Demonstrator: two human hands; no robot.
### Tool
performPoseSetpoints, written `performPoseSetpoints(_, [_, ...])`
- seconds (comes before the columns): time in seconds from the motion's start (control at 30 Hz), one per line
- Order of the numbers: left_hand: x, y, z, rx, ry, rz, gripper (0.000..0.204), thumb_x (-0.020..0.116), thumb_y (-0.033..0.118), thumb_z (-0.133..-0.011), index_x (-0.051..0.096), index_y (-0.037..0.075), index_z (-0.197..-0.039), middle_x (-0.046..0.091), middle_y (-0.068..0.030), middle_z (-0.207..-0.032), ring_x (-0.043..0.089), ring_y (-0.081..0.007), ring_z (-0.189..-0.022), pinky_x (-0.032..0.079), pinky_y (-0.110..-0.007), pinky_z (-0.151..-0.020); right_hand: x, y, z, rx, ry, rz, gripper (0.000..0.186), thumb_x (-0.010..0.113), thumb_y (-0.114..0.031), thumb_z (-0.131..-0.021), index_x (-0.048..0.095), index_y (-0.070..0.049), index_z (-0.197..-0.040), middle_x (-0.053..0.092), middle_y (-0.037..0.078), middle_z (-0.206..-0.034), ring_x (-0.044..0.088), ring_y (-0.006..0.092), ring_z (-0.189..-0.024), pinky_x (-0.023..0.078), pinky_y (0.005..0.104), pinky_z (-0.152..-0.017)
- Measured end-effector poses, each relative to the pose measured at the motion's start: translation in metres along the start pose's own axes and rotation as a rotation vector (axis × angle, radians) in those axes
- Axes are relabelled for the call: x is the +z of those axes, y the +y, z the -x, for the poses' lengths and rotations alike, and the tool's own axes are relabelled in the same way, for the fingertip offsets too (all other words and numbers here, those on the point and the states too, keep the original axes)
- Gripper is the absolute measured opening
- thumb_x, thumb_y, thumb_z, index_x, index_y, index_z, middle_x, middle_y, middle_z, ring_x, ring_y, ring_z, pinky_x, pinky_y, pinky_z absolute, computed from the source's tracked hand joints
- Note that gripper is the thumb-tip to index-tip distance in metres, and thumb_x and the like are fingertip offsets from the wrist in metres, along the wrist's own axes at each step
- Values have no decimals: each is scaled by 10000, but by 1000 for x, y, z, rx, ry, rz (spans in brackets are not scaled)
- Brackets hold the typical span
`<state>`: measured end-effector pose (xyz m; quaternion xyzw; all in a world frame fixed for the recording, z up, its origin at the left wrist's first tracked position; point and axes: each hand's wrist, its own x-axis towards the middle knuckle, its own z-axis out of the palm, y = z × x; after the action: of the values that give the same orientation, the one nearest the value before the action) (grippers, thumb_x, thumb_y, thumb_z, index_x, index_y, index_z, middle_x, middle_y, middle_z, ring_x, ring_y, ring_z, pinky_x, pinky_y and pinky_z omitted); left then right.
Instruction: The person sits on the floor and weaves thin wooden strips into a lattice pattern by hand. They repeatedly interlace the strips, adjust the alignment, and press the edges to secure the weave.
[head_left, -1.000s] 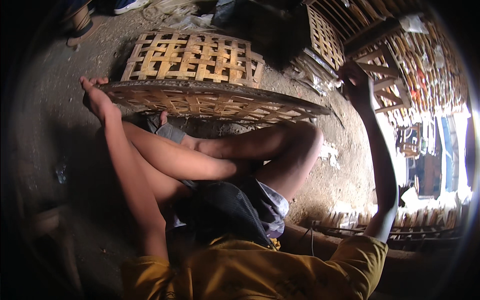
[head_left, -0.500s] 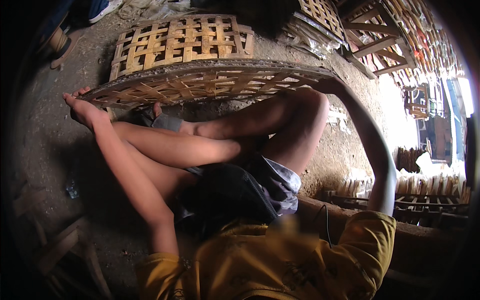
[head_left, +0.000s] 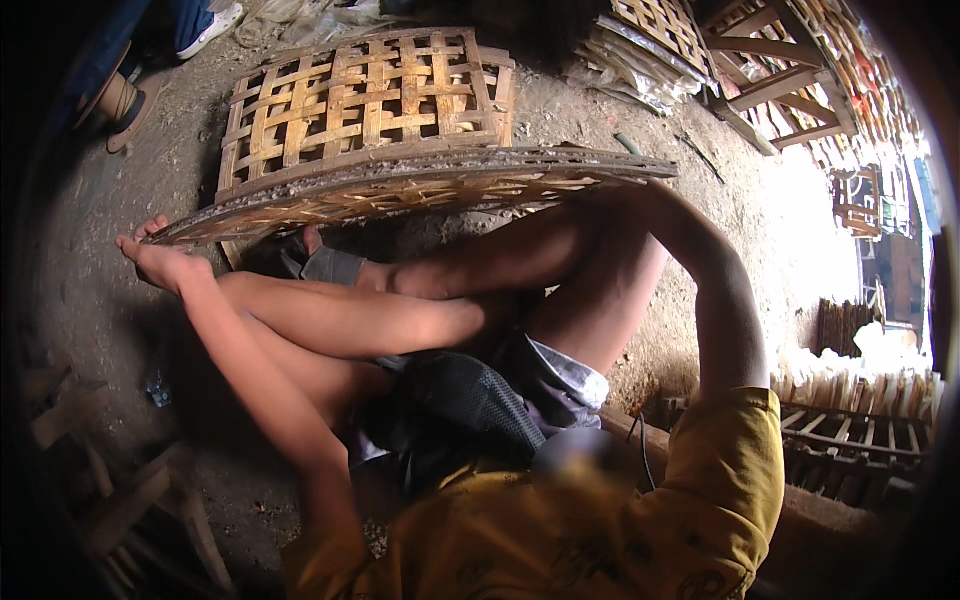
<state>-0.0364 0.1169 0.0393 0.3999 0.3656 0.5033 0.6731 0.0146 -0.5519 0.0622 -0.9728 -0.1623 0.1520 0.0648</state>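
Across my legs I hold several woven bamboo trays (head_left: 400, 180) stacked face to face, tilted so their long edges face me. My left hand (head_left: 165, 260) is closed round the left end of the stack, its fingertips showing over the edge. Close to the right end, my right hand (head_left: 632, 197) is under the stack's near edge and bears against it; its fingers are mostly hidden. Just beyond the stack lies another lattice bamboo tray (head_left: 370, 95), flat on top of at least one more on the ground.
A pile of trays with plastic sheets (head_left: 650, 70) lies at the far right, beside a wooden frame (head_left: 775, 85). Another person's foot (head_left: 130, 115) is at the far left. A wooden stool-like frame (head_left: 140, 510) stands near left; racks (head_left: 850, 430) are at right.
The tray stack has tipped flatter, showing less of its woven face. My right hand has shifted inward and lower from the right end, its elbow bending; the left keeps its hold.
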Motion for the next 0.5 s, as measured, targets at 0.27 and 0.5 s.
performPoseSetpoints(0.27, [14, 1, -4, 19, 77, -134, 476, 349, 479, -1085, 512, 84, -873, 590, -92, -908, 537, -218, -886, 446, -387, -893, 9, -81, -134, -291, 22, -59, 83, 687, -122, -899, 666, -60, -949, 699, 79, -846, 669, 196, -755, 534, 357, -658])
performPoseSetpoints(0.5, [21, -24, -27, 134, 100, -118, 455, 429, 503, -1063, 576, 101, -908, 631, -70, -904, 568, -212, -913, 466, -393, -876, 47, -257, -217, -673, -101, -142, 69, 685, -113, -893, 668, -65, -938, 700, 71, -844, 668, 189, -747, 535, 349, -648])
